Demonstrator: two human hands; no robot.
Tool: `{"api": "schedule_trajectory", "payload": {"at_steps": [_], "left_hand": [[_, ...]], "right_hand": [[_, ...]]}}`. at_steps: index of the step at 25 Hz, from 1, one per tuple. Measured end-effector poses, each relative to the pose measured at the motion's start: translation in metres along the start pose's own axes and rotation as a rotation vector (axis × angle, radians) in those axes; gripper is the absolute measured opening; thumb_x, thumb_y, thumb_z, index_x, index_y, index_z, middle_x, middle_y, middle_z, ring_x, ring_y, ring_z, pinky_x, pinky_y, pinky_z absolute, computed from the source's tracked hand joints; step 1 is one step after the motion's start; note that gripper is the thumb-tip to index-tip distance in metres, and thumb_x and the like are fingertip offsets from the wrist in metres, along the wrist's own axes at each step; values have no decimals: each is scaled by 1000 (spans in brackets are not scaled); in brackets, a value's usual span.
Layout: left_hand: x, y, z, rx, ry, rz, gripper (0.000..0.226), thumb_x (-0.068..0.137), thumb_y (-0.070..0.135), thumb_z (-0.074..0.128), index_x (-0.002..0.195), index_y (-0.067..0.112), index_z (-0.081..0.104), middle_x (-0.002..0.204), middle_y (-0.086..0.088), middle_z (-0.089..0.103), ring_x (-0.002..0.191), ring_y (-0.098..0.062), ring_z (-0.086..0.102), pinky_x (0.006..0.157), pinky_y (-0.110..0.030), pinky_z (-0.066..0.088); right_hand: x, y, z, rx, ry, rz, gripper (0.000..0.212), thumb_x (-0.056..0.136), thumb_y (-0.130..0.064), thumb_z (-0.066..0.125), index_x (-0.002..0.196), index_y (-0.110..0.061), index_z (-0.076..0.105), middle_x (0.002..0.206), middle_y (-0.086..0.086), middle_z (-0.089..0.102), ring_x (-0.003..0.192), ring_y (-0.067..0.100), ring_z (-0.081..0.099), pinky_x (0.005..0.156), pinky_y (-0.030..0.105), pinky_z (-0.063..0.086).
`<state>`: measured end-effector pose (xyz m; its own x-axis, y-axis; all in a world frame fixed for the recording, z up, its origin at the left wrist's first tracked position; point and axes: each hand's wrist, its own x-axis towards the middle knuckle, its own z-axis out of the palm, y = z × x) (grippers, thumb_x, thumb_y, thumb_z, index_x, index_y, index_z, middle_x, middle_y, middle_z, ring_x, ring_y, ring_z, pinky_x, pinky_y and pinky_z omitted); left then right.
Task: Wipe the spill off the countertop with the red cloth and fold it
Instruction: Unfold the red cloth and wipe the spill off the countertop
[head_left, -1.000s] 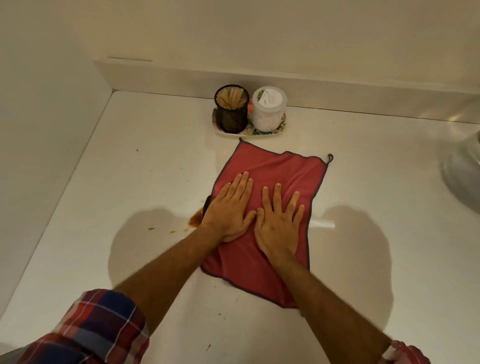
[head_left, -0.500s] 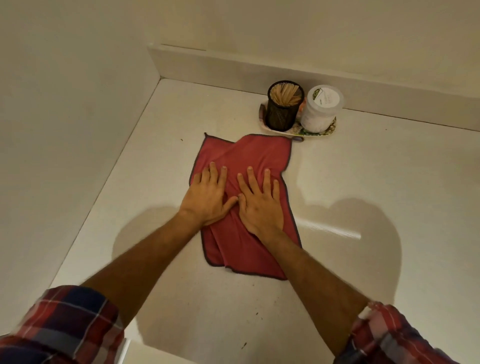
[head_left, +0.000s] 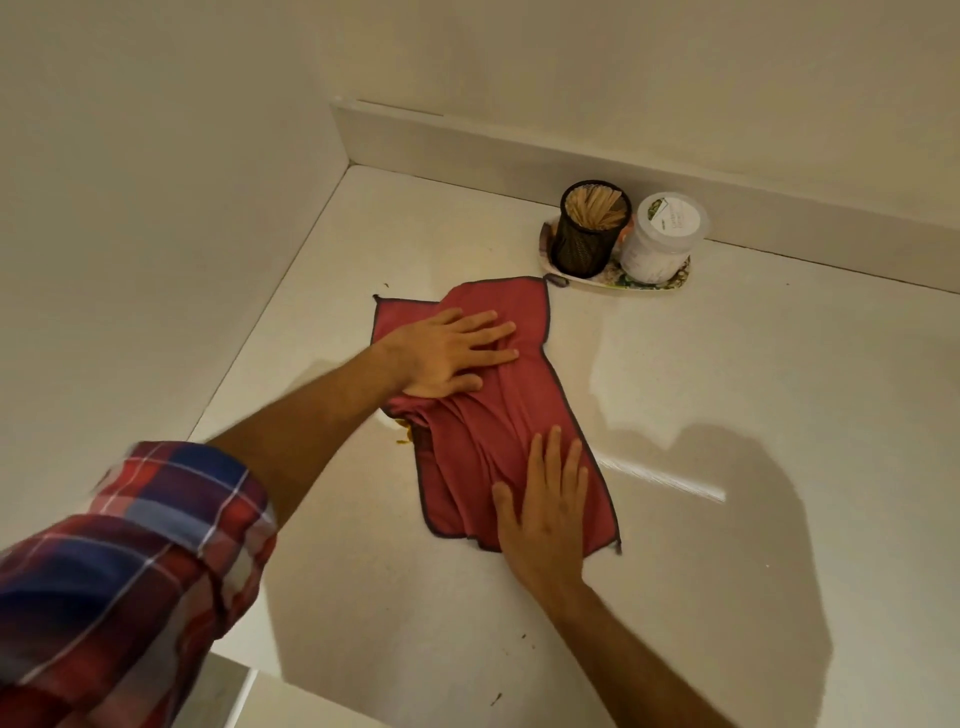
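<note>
The red cloth (head_left: 483, 426) lies rumpled on the white countertop (head_left: 727, 395), wrinkled through its middle. My left hand (head_left: 447, 353) presses flat on its far left part, fingers spread and pointing right. My right hand (head_left: 545, 499) presses flat on its near right corner, fingers pointing away from me. A small patch of brown-orange spill (head_left: 402, 428) shows on the counter at the cloth's left edge, just under my left wrist. Neither hand grips the cloth; both palms rest on top.
A small patterned tray (head_left: 670, 283) by the back wall holds a black mesh cup of wooden sticks (head_left: 589, 228) and a white lidded jar (head_left: 662, 236). Walls close the counter at left and back. A few dark specks lie near the front edge.
My hands, side by side before, have spread apart: the left went to the cloth's far end, the right to its near end. The cloth bunched up and a bit of spill shows again at its left edge.
</note>
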<state>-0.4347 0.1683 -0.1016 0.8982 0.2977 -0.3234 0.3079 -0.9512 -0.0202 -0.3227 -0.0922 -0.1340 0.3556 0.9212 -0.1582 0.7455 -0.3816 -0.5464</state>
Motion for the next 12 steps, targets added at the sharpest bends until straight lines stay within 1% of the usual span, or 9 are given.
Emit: {"api": "schedule_trajectory", "payload": {"at_steps": [1,3,5,7,9,12], "left_hand": [[1,-2,3,-18,-19,-6,60,101,57,22,157,40,7,169,3,1,154,-26,5,121,-51,17],[-6,-8,10,-50,-3,-49,61,101,58,22,157,41,8,169,2,3,154,-28,10,120,-51,19],[-25,-15,18,-82,54,-126,59,101,54,26,157,37,19,168,-2,14,148,-35,23,117,-52,27],[-53,-17,25,-80,115,-230,57,101,53,28,155,35,29,162,-8,30,133,-38,39,110,-50,36],[-86,-14,33,-92,157,-334,56,100,53,30,152,33,36,151,-12,42,120,-37,47,99,-49,45],[-126,9,47,-164,165,-475,53,100,47,36,149,28,42,135,-11,47,110,-32,53,84,-46,53]], "right_hand": [[0,1,3,-66,-6,7,77,97,-55,32,158,-14,10,167,8,5,154,33,-1,124,47,0],[10,-3,6,-153,-5,-5,78,96,-62,26,159,-18,9,167,11,5,154,35,0,122,47,-3],[24,-8,7,-192,-29,-63,76,96,-65,22,159,-25,9,167,10,4,153,37,-1,120,48,-5],[41,-10,7,-212,-87,-137,74,96,-66,25,158,-30,10,168,9,3,153,38,-3,120,49,-6],[63,-11,3,-213,-160,-208,70,97,-61,34,158,-34,13,168,6,1,153,36,-5,121,49,-6],[93,-18,-3,-191,-237,-291,58,102,-44,41,156,-37,19,168,0,3,154,31,-4,121,48,-5]]}}
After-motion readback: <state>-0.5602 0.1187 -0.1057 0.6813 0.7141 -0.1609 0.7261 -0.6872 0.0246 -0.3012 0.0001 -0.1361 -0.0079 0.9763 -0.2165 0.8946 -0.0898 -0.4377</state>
